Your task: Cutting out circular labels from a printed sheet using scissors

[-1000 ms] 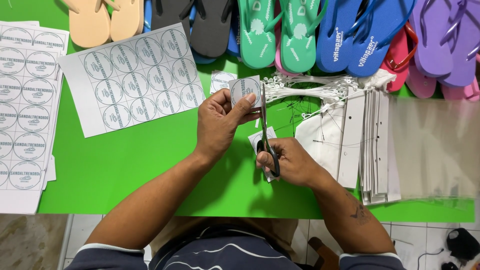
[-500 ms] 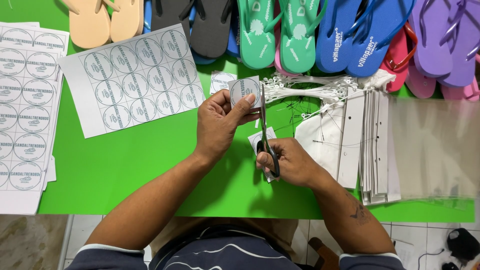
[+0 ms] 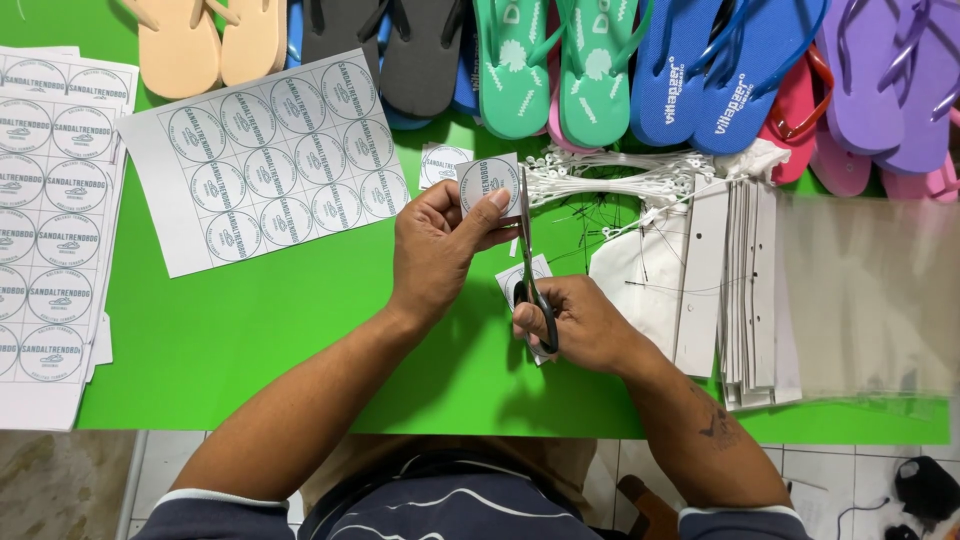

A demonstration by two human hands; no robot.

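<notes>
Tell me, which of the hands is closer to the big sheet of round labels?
Left. The left hand sits just beside the sheet of round labels, holding a cut label. The right hand is farther away, gripping the scissors.

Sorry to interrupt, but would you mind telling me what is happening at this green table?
A person is cutting out a round printed label with scissors. The left hand holds the label up by its edge, and the right hand works the scissors, blades at the label's right side. A sheet of uncut round labels lies to the left on the green table, with flip-flops in a row along the far edge and white card strips to the right.
</notes>
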